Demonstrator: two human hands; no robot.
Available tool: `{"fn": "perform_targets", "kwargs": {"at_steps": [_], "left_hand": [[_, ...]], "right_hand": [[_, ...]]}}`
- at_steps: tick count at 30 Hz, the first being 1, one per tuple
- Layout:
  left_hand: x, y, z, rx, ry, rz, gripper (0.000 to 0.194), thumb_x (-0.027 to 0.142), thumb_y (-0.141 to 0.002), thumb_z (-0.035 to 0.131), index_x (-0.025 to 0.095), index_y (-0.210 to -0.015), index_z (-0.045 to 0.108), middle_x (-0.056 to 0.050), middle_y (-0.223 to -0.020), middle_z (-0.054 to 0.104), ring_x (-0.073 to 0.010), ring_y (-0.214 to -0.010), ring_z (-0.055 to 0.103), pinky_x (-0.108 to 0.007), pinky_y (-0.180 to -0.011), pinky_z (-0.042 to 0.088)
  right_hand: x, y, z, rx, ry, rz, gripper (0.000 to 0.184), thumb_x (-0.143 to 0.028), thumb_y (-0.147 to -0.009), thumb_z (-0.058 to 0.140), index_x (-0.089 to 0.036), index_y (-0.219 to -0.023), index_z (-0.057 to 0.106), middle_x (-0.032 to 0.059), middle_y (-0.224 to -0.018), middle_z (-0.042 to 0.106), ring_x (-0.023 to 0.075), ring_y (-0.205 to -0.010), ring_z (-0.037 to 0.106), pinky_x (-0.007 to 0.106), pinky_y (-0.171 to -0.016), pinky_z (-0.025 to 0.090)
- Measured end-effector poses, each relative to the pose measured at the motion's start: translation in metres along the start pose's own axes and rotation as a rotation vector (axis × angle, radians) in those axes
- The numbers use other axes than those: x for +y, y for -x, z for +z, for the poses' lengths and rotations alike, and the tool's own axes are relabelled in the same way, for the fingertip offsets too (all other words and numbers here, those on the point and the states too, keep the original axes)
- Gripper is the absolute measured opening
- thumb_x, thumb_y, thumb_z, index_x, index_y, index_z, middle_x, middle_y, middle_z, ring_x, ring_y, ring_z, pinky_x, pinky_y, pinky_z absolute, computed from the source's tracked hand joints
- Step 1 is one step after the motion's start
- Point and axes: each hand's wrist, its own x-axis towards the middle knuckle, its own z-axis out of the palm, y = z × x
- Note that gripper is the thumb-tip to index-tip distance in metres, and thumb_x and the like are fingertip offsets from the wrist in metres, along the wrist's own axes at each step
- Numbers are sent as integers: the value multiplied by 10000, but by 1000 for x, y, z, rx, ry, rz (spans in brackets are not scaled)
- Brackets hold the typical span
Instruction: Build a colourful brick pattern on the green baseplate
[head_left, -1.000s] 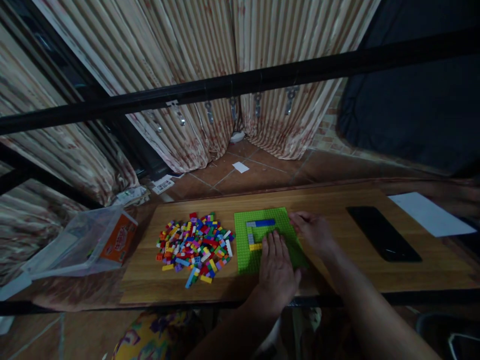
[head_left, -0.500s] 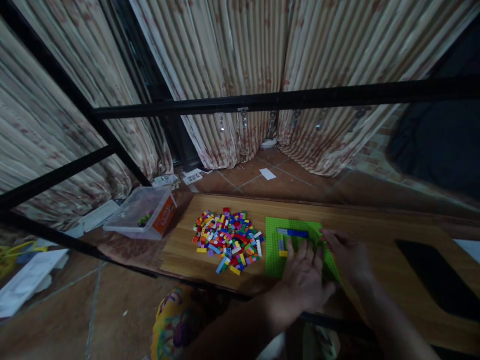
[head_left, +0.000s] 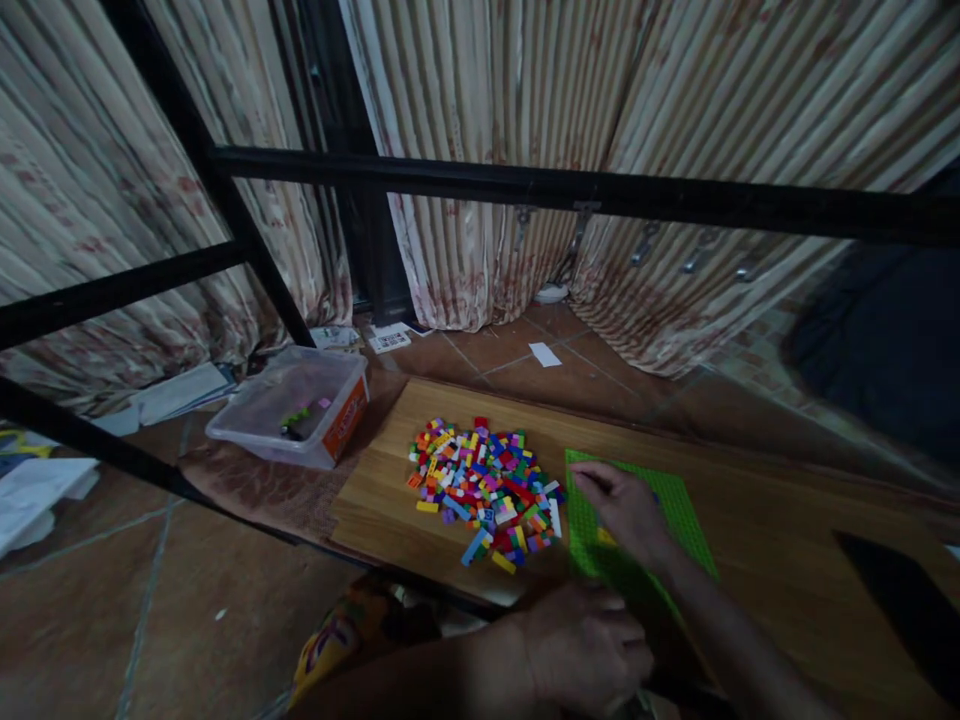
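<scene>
My right hand (head_left: 626,508) is over the green baseplate (head_left: 686,505), thumb and fingertips drawn together above its far left part. Whatever sits in that pinch is too small to make out. Under the hand, a yellow brick (head_left: 606,537) on the plate peeks out; the other bricks there are mostly covered. My left hand (head_left: 589,645) hovers at the table's front edge, nearer to me than the plate, with its fingers curled in. Its palm side is hidden, so what it may hold does not show. Left of the plate lies a pile of loose, many-coloured toy bricks (head_left: 484,485).
A clear plastic box (head_left: 277,425) with an orange label and a few pieces inside stands left of the wooden table (head_left: 375,510). A black flat object (head_left: 892,590) lies at the table's right. Behind run a black metal bar (head_left: 465,180) and curtains (head_left: 450,80).
My left hand has lifted off the baseplate and come back toward me, its fingers curling. My right hand has moved left across the plate. The camera view has turned slightly.
</scene>
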Motion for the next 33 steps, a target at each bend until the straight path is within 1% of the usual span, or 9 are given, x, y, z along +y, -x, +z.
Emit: {"fn": "perform_targets", "kwargs": {"at_steps": [7,11,16,19,22,25,27,29,33], "left_hand": [[-8,0,-22,-83,93,39,164,271,-834,565,169,-741,652,-30,-762,672,-152,-730,619,-272,-602,457],[-16,-1,-31,-87,102,-17,141,270,-801,592,171,-745,675,-42,-805,705,-171,-750,645,-282,-596,483],[-23,0,-28,-40,132,-72,147,194,-820,551,192,-817,698,-66,-985,724,-182,-909,661,-261,-704,506],[-26,1,-23,-46,140,-66,159,209,-830,539,183,-831,696,-63,-962,727,-179,-879,659,-265,-717,506],[-29,2,-19,-49,102,-80,128,224,-801,564,167,-815,678,-64,-861,720,-188,-791,650,-291,-681,499],[-32,2,-20,-30,74,-110,99,234,-788,574,161,-750,629,-43,-769,682,-176,-692,617,-306,-647,475],[-35,1,-24,-9,94,-136,110,232,-813,555,165,-735,593,-24,-738,652,-152,-669,596,-292,-668,463],[-38,0,-29,5,109,-161,129,226,-849,516,170,-750,576,-23,-762,644,-146,-714,592,-280,-694,451],[-40,-9,-33,-29,120,-210,188,220,-897,458,174,-746,560,-13,-768,639,-138,-729,577,-270,-710,434]], "right_hand": [[-53,-82,57,-206,302,-113,285,-265,-876,491,-201,-1082,676,49,-1042,732,173,-945,672,273,-834,489],[-77,-120,89,-256,403,-119,251,-344,-847,559,-211,-990,716,70,-1033,732,206,-970,662,290,-849,468],[-90,-140,118,-281,501,-51,244,-394,-742,673,-164,-777,747,146,-912,739,290,-936,666,346,-792,476],[-98,-139,118,-283,466,-49,154,-314,-722,694,-169,-712,746,122,-856,746,268,-890,677,322,-769,481],[-102,-130,94,-252,369,-89,158,-298,-785,635,-210,-843,752,50,-904,753,195,-875,679,267,-783,483],[-86,-109,44,-190,201,-116,239,-347,-852,556,-242,-986,725,5,-981,744,145,-876,675,239,-793,495],[-59,-88,1,-90,-157,-61,275,-390,-826,585,-204,-972,726,45,-920,748,179,-840,683,299,-784,522],[-22,-62,-41,71,-437,122,297,-437,-755,658,-208,-930,728,50,-878,744,193,-814,688,341,-777,544],[52,-7,-93,315,-684,391,210,-386,-602,773,-229,-728,714,31,-782,737,196,-774,689,368,-813,557]]}}
